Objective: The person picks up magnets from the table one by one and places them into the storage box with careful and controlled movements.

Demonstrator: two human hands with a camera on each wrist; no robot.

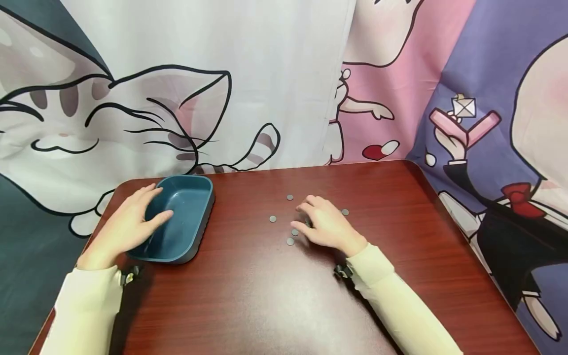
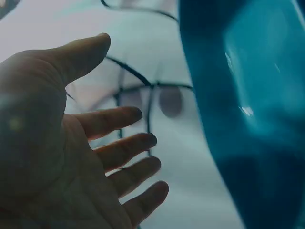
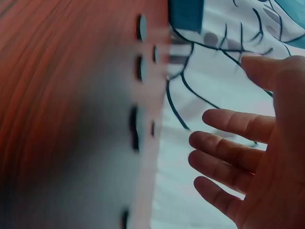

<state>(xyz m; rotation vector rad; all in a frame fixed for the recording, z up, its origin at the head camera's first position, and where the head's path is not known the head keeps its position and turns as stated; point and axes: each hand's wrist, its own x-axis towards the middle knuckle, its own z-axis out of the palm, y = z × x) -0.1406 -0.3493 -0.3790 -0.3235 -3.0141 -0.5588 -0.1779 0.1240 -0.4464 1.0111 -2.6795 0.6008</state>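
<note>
A teal rectangular box (image 1: 181, 212) with rounded corners stands at the table's back left. My left hand (image 1: 126, 224) hovers over its left rim, thumb and fingers spread and loosely bent; the left wrist view has this hand (image 2: 95, 129) apart from the box wall (image 2: 209, 105). Several small grey round discs lie flat on the table, such as one disc (image 1: 272, 219) left of my right hand and another disc (image 1: 290, 241) in front of it. My right hand (image 1: 327, 223) is above the discs, palm down, its relaxed fingers holding nothing. Part of one disc is hidden under it.
The reddish-brown wooden table (image 1: 248, 296) ends at the back against a cartoon-printed curtain (image 1: 275, 84). A dark wrist device (image 1: 342, 271) sits under the right sleeve's cuff, and a similar device (image 1: 130, 274) is at the left cuff.
</note>
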